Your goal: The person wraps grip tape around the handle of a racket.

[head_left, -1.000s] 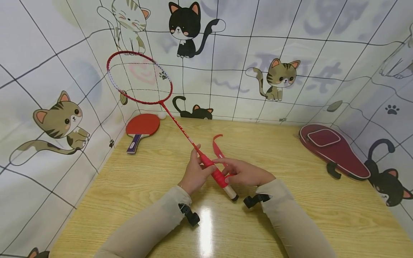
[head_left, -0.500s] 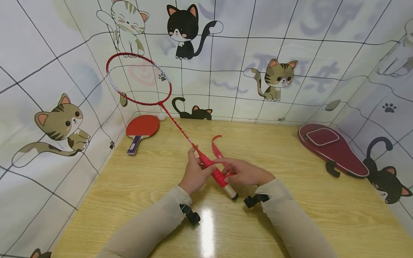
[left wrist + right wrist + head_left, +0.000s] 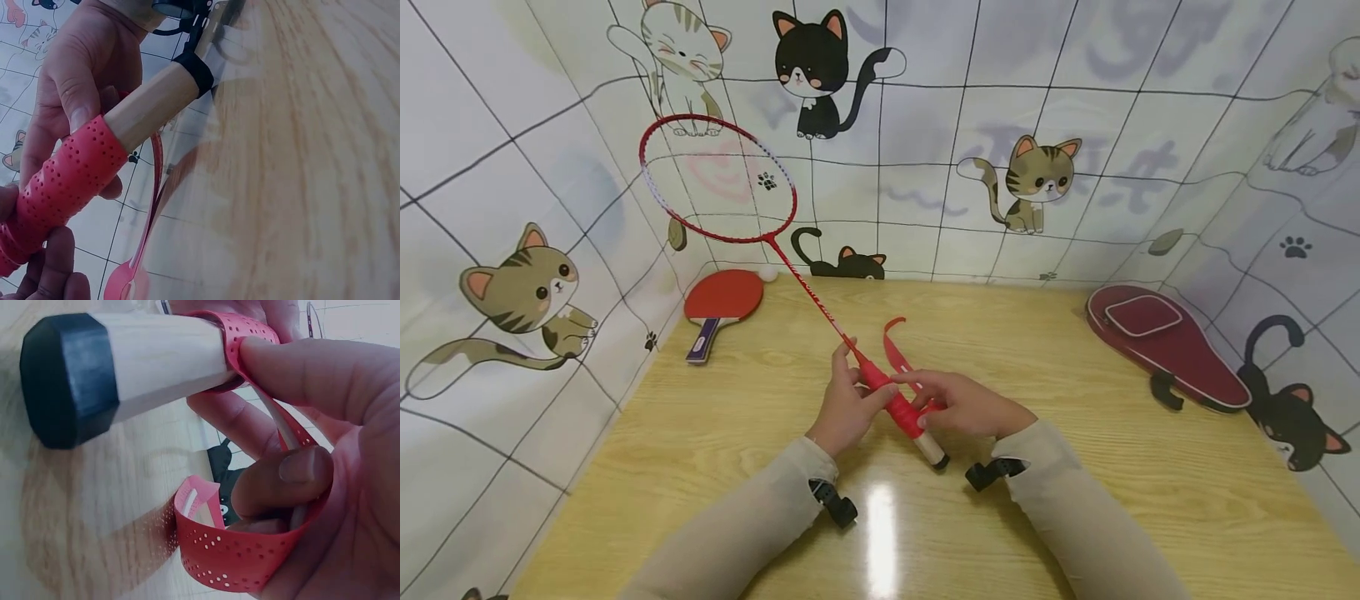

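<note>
A red badminton racket [image 3: 808,292] slants across the head view, its head up and to the left, its butt toward the person. My left hand [image 3: 844,407] grips the upper handle, thumb on top. Perforated red grip tape [image 3: 78,169] covers the upper handle; bare wood [image 3: 153,103] shows below it, ending in a black cap [image 3: 69,381]. My right hand [image 3: 968,403] holds the loose tape beside the handle. In the right wrist view its thumb presses the tape's edge against the wood, and curled fingers hold the strip, which hangs in a loop [image 3: 234,556].
A red table tennis paddle [image 3: 724,296] and a white ball [image 3: 767,272] lie at the table's back left. To the right is a dark red paddle-shaped case [image 3: 1165,346]. A cat-print cloth [image 3: 917,167] hangs behind the wooden table [image 3: 715,433].
The whole head view has shifted slightly. Both hands keep nearly the same hold on the racket and the tape.
</note>
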A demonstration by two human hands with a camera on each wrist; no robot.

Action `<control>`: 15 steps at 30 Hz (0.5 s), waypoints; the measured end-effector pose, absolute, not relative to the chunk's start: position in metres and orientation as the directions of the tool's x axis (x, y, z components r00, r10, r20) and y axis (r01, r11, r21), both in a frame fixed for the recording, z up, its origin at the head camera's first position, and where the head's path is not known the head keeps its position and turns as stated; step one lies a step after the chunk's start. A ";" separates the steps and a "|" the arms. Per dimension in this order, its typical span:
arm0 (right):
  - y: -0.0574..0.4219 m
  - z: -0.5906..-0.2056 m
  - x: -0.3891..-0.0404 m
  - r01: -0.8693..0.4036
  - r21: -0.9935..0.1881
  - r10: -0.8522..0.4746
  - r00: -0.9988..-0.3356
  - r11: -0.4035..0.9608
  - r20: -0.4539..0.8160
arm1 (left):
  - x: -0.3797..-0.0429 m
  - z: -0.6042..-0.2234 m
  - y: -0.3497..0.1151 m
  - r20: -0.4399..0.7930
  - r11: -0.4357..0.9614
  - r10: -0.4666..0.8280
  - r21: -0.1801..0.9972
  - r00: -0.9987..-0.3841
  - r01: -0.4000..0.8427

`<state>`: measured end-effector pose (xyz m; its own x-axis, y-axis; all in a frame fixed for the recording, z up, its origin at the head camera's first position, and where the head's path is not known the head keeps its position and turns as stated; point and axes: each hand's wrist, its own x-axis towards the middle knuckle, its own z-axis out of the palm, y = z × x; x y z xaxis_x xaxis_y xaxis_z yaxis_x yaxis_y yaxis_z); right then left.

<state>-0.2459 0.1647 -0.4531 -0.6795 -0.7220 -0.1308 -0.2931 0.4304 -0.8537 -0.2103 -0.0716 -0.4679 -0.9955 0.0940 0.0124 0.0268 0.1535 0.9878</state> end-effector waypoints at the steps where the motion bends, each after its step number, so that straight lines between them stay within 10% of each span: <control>1: 0.164 -0.453 -0.245 -0.289 -0.854 -0.719 -0.682 0.432 -0.133 | -0.210 -0.468 -0.072 0.008 0.156 0.094 0.987 -0.996 0.023; 15: 0.165 -0.454 -0.243 -0.348 -0.834 -0.726 -0.682 0.429 -0.089 | -0.210 -0.468 -0.074 0.026 0.089 0.124 0.995 -0.992 0.038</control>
<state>-0.2435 0.1653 -0.4543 -0.6820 -0.7259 -0.0892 -0.3476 0.4290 -0.8337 -0.2101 -0.0735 -0.4675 -0.9919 0.1245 0.0262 0.0376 0.0895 0.9953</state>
